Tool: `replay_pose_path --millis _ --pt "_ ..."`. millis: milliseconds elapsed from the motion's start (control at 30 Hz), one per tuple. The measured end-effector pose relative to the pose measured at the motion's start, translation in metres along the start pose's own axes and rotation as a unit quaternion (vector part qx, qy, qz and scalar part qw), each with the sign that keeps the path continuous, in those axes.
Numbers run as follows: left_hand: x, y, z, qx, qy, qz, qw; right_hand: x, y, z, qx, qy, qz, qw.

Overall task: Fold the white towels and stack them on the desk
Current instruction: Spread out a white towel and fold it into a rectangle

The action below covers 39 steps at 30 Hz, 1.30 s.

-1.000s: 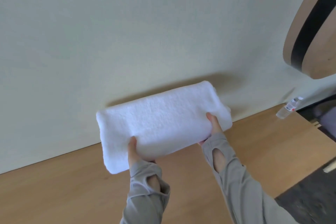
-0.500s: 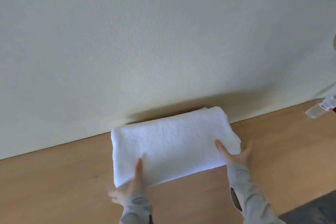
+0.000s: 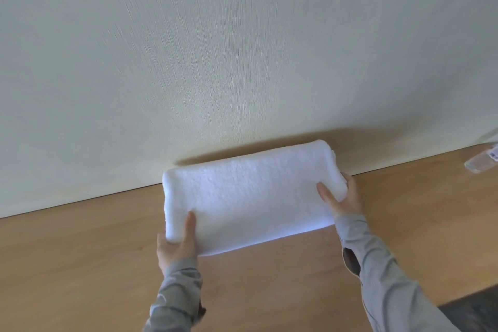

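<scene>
A folded white towel lies as a thick rectangle on the wooden desk, its far edge close to the wall. My left hand grips the towel's near left corner, thumb on top and fingers underneath. My right hand grips the right end, thumb on top and fingers wrapped around the side. Both arms wear grey sleeves. Whether the towel rests fully on the desk or is slightly lifted I cannot tell.
A pale textured wall rises directly behind the desk. A clear plastic bottle lies on the desk at the far right edge of view. Dark floor shows past the desk's near right corner.
The towel came down from in front of the wall to desk level, close against the wall. Both hands kept hold of its ends. My view shifted left, so the bottle moved toward the right edge.
</scene>
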State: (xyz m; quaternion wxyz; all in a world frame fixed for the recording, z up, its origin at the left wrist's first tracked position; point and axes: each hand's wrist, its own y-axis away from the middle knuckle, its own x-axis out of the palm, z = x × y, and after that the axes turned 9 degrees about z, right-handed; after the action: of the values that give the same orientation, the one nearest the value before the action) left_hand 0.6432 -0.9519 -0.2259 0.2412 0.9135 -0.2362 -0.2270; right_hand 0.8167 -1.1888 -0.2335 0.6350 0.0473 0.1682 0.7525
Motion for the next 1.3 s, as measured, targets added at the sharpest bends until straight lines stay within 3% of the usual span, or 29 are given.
replay_pose_path --millis 200,500,567,600,633,700,767,800,900,1100,1233,1300 --pt "-0.012 -0.012 -0.020 0.025 -0.147 0.000 0.989 0.001 0.002 -0.005 -0.017 0.068 -0.040 0.997" --pt "-0.009 -0.038 -0.019 0.031 -0.135 0.058 0.989 0.003 -0.006 -0.002 -0.026 0.145 -0.067 0.987" --pt "-0.011 -0.034 -0.021 0.054 -0.168 0.042 0.983 0.004 -0.001 0.004 -0.036 0.266 -0.103 0.958" --pt "-0.010 -0.028 -0.022 0.091 -0.204 0.013 0.975 0.007 0.003 0.008 -0.069 0.350 -0.135 0.924" --pt "-0.007 -0.021 -0.023 0.154 -0.255 -0.026 0.954 0.013 0.009 0.013 -0.126 0.412 -0.153 0.889" --pt "0.006 -0.005 -0.028 0.323 -0.396 -0.040 0.859 0.038 0.017 0.024 -0.232 0.474 -0.088 0.845" --pt "0.020 -0.003 -0.030 0.417 -0.518 0.040 0.746 0.066 0.023 0.029 -0.252 0.527 0.052 0.810" --pt "0.025 -0.007 -0.029 0.412 -0.543 0.079 0.727 0.076 0.022 0.028 -0.248 0.561 0.097 0.784" --pt "0.027 -0.025 -0.024 0.385 -0.569 0.110 0.718 0.078 0.013 0.021 -0.215 0.619 0.123 0.745" --pt "0.025 -0.029 -0.036 0.338 -0.601 0.170 0.704 0.082 0.004 0.025 -0.172 0.642 0.149 0.732" --pt "-0.004 -0.025 -0.062 0.327 -0.632 0.229 0.664 0.080 0.013 0.042 -0.136 0.657 0.177 0.720" --pt "-0.027 -0.021 -0.077 0.324 -0.649 0.212 0.655 0.084 0.025 0.058 -0.138 0.653 0.174 0.725"
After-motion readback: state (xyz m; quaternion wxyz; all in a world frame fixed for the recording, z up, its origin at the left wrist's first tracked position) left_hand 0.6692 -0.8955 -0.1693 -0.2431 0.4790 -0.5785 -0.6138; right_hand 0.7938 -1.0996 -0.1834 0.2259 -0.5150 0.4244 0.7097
